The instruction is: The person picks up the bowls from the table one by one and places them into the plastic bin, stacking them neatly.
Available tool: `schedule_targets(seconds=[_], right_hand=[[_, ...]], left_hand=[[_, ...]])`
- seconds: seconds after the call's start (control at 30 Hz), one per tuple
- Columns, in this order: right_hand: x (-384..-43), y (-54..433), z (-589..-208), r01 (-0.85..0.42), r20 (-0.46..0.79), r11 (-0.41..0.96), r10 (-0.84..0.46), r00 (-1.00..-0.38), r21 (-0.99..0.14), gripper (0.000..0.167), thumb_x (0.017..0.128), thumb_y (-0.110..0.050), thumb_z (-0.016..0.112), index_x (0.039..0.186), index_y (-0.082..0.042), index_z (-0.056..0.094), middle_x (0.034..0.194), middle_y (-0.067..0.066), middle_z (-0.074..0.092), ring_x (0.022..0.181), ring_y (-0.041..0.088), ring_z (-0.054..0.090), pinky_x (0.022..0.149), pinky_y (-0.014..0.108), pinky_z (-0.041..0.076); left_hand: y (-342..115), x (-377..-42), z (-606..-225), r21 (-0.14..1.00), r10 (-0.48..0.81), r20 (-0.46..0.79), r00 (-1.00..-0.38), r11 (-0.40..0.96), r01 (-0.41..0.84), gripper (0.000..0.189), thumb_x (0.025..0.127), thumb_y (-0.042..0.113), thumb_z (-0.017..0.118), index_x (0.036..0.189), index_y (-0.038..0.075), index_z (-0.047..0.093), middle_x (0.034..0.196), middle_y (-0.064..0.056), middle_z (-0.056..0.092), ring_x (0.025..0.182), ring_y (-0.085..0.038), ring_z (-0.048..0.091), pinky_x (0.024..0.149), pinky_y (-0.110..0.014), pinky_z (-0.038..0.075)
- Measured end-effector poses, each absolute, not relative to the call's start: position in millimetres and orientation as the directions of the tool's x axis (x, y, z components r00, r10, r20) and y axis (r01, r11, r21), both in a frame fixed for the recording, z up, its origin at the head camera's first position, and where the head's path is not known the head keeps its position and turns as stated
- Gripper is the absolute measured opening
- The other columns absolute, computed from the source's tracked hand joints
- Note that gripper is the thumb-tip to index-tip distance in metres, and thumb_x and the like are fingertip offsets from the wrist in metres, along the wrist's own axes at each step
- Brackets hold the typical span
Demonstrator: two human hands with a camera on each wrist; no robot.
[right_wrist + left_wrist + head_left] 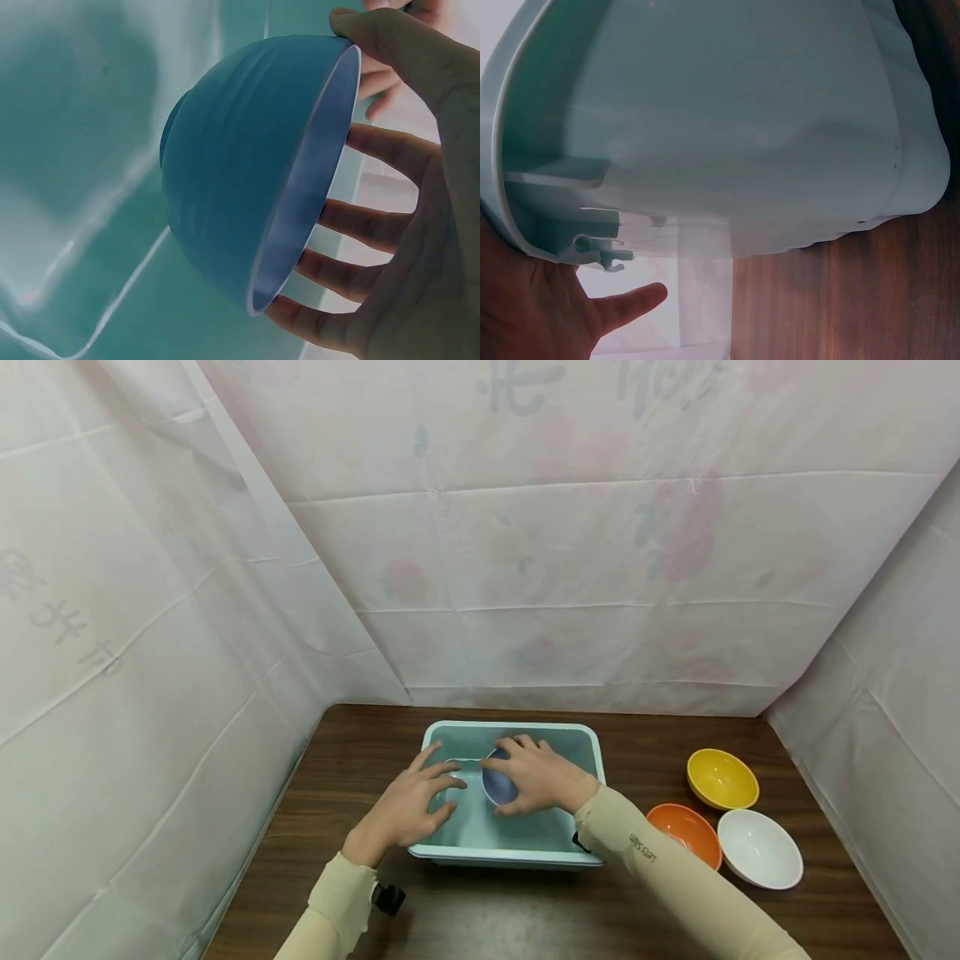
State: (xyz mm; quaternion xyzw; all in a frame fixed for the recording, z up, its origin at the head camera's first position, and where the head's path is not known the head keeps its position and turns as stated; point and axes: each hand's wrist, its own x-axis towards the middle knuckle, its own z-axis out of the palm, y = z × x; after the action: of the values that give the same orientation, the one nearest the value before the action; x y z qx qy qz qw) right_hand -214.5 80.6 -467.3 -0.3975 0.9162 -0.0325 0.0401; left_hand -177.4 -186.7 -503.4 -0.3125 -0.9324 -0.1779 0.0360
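Observation:
My right hand (542, 777) grips a blue bowl (498, 788) by its rim, thumb on one side and fingers spread along the other. In the right wrist view the bowl (232, 157) is tilted on its side, its ribbed outside and foot facing the pale green basin's water-like, shiny bottom. The basin (510, 855) stands on the table. My left hand (405, 808) is over the basin's left side, fingers spread and holding nothing. From the left wrist, the basin's outer wall (742, 112) fills most of the view, with the thumb (630, 307) stretched out below its rim.
To the right on the dark wooden table (330, 777) stand a yellow bowl (722, 778), an orange bowl (678, 828) partly behind my right sleeve, and a white bowl (760, 849). Pale printed sheets (562, 568) hang around the table's back and sides.

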Motion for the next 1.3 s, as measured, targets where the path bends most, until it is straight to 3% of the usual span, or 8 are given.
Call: schedule_targets(seconds=[0.5,0.73,1.3], right_hand=[[-223.5,65.1,-483.5,-0.719,-0.129,0.690,-0.723,-0.679,-0.083,0.077,0.083,-0.061,0.078,0.149,-0.031,0.054,0.151,0.014,0.048,0.125,0.034,0.053,0.092,0.055,0.056],[-224.5,61.4,-487.3,-0.720,-0.174,0.692,-0.716,-0.676,-0.051,0.079,0.084,-0.061,0.078,0.152,-0.032,0.050,0.151,0.013,0.047,0.127,0.035,0.053,0.094,0.056,0.055],[-227.6,56.6,-496.7,-0.716,-0.233,0.698,-0.701,-0.675,-0.025,0.082,0.084,-0.063,0.077,0.153,-0.034,0.045,0.152,0.012,0.044,0.133,0.035,0.050,0.098,0.056,0.053]], left_hand=[[-187.1,-177.4,-502.5,0.307,0.557,0.162,-0.814,0.756,0.578,0.030,0.100,0.034,0.063,0.126,0.024,0.073,0.148,-0.004,0.060,0.157,-0.036,0.023,0.112,-0.065,0.042],[-186.8,-176.6,-503.2,0.285,0.555,0.151,-0.818,0.768,0.573,0.031,0.101,0.036,0.063,0.127,0.024,0.073,0.149,-0.002,0.059,0.158,-0.034,0.023,0.106,-0.066,0.046],[-187.1,-177.0,-504.5,0.298,0.553,0.155,-0.819,0.764,0.572,0.030,0.101,0.034,0.063,0.127,0.023,0.073,0.148,-0.004,0.059,0.157,-0.037,0.024,0.109,-0.064,0.046]])
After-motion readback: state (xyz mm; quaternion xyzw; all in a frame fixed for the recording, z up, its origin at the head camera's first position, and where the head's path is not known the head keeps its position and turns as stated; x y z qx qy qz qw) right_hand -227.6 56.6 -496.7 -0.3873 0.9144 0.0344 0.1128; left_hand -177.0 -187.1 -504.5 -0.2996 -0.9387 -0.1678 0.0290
